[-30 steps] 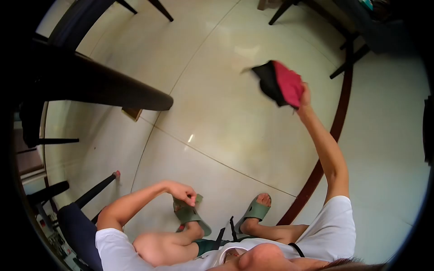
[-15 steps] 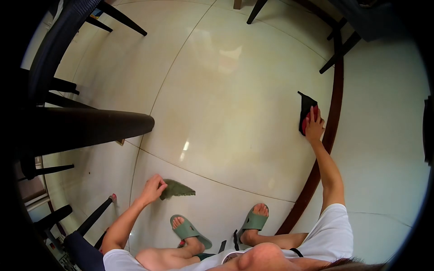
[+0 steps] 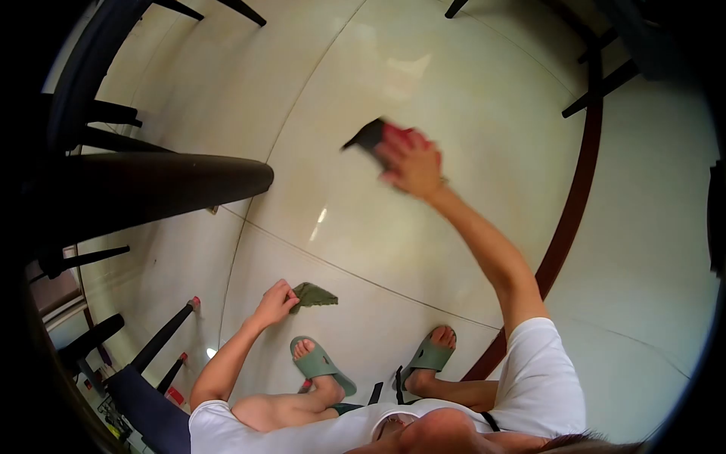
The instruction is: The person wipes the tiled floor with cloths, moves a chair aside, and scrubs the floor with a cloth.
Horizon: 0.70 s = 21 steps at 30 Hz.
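Right hand (image 3: pixel 413 163) on red-and-black cloth (image 3: pixel 369 137), left hand (image 3: pixel 276 303) on green cloth (image 3: pixel 315 296)

The right hand lies with fingers extended across the red part of its cloth, over the pale floor (image 3: pixel 355 234) (blurred: whether the fingers grip cannot be told). The black part faces the dark table leg (image 3: pixel 219 178). The left hand pinches the left end of the green cloth, located just ahead of the left sandal (image 3: pixel 315 365).
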Each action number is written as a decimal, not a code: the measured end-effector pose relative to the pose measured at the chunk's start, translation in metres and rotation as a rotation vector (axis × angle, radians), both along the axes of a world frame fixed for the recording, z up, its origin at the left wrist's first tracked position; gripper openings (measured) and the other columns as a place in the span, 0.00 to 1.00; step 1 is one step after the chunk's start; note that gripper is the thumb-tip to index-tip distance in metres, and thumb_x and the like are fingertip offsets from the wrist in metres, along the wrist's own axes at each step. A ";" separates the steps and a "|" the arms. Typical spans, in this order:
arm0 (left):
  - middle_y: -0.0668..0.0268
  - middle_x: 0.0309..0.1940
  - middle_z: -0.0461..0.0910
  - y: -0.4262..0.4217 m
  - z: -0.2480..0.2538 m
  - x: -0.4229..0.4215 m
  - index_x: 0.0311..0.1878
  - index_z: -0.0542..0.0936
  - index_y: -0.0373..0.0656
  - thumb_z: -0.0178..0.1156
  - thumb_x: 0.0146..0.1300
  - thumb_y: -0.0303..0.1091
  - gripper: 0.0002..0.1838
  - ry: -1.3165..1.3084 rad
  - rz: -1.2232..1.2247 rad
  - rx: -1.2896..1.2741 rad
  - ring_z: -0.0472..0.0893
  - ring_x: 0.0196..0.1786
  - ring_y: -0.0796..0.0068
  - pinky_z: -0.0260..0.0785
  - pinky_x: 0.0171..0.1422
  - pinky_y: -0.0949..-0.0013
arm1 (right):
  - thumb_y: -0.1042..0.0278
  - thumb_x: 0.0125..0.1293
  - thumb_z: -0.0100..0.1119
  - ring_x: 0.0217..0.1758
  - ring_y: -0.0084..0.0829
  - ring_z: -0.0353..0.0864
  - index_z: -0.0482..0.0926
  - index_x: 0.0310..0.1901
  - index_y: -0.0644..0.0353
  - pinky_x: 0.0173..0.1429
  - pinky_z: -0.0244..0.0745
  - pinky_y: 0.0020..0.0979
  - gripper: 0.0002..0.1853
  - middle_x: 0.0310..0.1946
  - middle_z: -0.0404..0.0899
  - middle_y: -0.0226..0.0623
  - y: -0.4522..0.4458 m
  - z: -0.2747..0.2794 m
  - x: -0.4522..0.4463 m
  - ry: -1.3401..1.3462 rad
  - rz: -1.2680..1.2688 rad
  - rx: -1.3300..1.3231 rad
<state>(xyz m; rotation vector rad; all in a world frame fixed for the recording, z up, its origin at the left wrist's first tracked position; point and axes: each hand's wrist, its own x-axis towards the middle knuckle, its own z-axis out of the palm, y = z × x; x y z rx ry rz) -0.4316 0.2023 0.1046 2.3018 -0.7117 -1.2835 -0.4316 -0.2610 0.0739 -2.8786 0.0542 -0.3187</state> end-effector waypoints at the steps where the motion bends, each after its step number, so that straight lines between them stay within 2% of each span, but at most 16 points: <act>1: 0.55 0.31 0.77 0.002 0.004 0.001 0.29 0.77 0.37 0.65 0.56 0.31 0.08 0.051 -0.006 0.041 0.78 0.34 0.57 0.70 0.40 0.60 | 0.49 0.49 0.66 0.63 0.45 0.63 0.78 0.56 0.41 0.55 0.66 0.56 0.28 0.62 0.70 0.30 0.035 0.006 -0.005 0.061 0.098 0.022; 4: 0.55 0.26 0.81 0.016 0.005 0.002 0.26 0.81 0.37 0.66 0.54 0.33 0.09 0.306 -0.257 0.200 0.81 0.31 0.58 0.72 0.39 0.61 | 0.54 0.55 0.60 0.62 0.44 0.64 0.79 0.53 0.44 0.54 0.67 0.55 0.22 0.60 0.70 0.32 0.132 -0.015 -0.050 0.060 0.309 -0.009; 5: 0.55 0.25 0.82 0.024 0.000 0.000 0.26 0.82 0.38 0.67 0.53 0.34 0.09 0.314 -0.326 0.224 0.81 0.30 0.59 0.72 0.38 0.61 | 0.57 0.57 0.59 0.62 0.44 0.64 0.79 0.52 0.45 0.55 0.67 0.54 0.19 0.58 0.70 0.32 0.158 -0.020 -0.072 0.080 0.396 -0.048; 7: 0.55 0.23 0.82 0.044 -0.013 -0.004 0.26 0.83 0.39 0.67 0.52 0.36 0.09 0.338 -0.475 0.269 0.82 0.29 0.60 0.73 0.38 0.61 | 0.61 0.59 0.55 0.61 0.42 0.66 0.80 0.48 0.46 0.55 0.68 0.51 0.15 0.54 0.72 0.31 0.195 -0.006 -0.111 0.170 0.633 0.058; 9: 0.55 0.23 0.82 0.046 -0.012 0.000 0.27 0.83 0.40 0.67 0.52 0.37 0.10 0.341 -0.514 0.314 0.82 0.29 0.60 0.72 0.38 0.61 | 0.60 0.56 0.57 0.59 0.38 0.68 0.80 0.44 0.46 0.55 0.69 0.47 0.13 0.52 0.73 0.30 0.208 0.012 -0.138 0.333 0.715 0.192; 10: 0.55 0.23 0.82 0.045 -0.011 0.003 0.27 0.84 0.40 0.67 0.52 0.38 0.10 0.342 -0.535 0.334 0.82 0.29 0.60 0.72 0.38 0.61 | 0.66 0.53 0.58 0.58 0.35 0.71 0.81 0.43 0.45 0.54 0.71 0.44 0.14 0.52 0.75 0.27 0.200 0.021 -0.146 0.295 0.632 0.398; 12: 0.56 0.23 0.82 0.044 -0.011 0.009 0.27 0.84 0.41 0.67 0.52 0.38 0.10 0.330 -0.533 0.314 0.82 0.29 0.61 0.72 0.38 0.61 | 0.74 0.51 0.56 0.55 0.37 0.73 0.81 0.42 0.45 0.54 0.72 0.43 0.16 0.51 0.77 0.28 0.158 0.035 -0.152 0.344 0.418 0.554; 13: 0.56 0.23 0.82 0.044 -0.010 0.010 0.28 0.84 0.41 0.67 0.52 0.38 0.09 0.330 -0.529 0.306 0.82 0.29 0.61 0.72 0.37 0.61 | 0.79 0.49 0.53 0.53 0.40 0.75 0.81 0.45 0.47 0.55 0.72 0.42 0.21 0.50 0.79 0.31 0.125 0.038 -0.152 0.227 0.306 0.607; 14: 0.56 0.23 0.82 0.044 -0.008 0.011 0.27 0.84 0.41 0.67 0.52 0.38 0.10 0.326 -0.520 0.301 0.82 0.29 0.61 0.72 0.37 0.61 | 0.80 0.52 0.50 0.52 0.42 0.76 0.81 0.46 0.51 0.58 0.72 0.41 0.20 0.48 0.79 0.36 0.089 0.058 -0.153 0.265 0.086 0.643; 15: 0.56 0.23 0.82 0.042 -0.005 0.012 0.27 0.84 0.41 0.67 0.52 0.38 0.10 0.322 -0.509 0.295 0.82 0.29 0.61 0.72 0.37 0.61 | 0.79 0.55 0.48 0.50 0.40 0.77 0.79 0.49 0.55 0.57 0.73 0.38 0.19 0.46 0.78 0.39 0.047 0.059 -0.160 0.242 -0.058 0.556; 16: 0.56 0.23 0.82 0.039 -0.003 0.010 0.27 0.84 0.41 0.67 0.52 0.38 0.10 0.320 -0.494 0.289 0.82 0.29 0.61 0.72 0.37 0.61 | 0.75 0.59 0.45 0.45 0.37 0.79 0.78 0.50 0.58 0.53 0.74 0.35 0.18 0.43 0.78 0.39 0.003 0.067 -0.173 0.148 -0.240 0.777; 17: 0.56 0.23 0.82 0.036 -0.001 0.006 0.27 0.83 0.40 0.67 0.52 0.38 0.10 0.334 -0.492 0.291 0.82 0.29 0.60 0.72 0.37 0.61 | 0.73 0.63 0.42 0.41 0.34 0.78 0.76 0.52 0.60 0.49 0.74 0.32 0.18 0.41 0.77 0.40 -0.043 0.065 -0.188 0.058 -0.362 0.654; 20: 0.56 0.22 0.81 0.031 0.005 0.003 0.27 0.83 0.39 0.67 0.53 0.38 0.10 0.349 -0.493 0.290 0.81 0.28 0.62 0.72 0.36 0.61 | 0.67 0.70 0.42 0.48 0.38 0.76 0.73 0.59 0.59 0.45 0.75 0.37 0.19 0.51 0.75 0.44 -0.166 0.017 -0.279 0.027 -0.769 0.518; 21: 0.57 0.22 0.81 0.028 0.007 0.000 0.28 0.83 0.39 0.67 0.53 0.37 0.10 0.352 -0.506 0.285 0.81 0.28 0.63 0.72 0.36 0.62 | 0.65 0.70 0.44 0.52 0.40 0.75 0.72 0.62 0.58 0.44 0.76 0.40 0.20 0.56 0.73 0.44 -0.196 -0.023 -0.308 -0.005 -0.744 0.045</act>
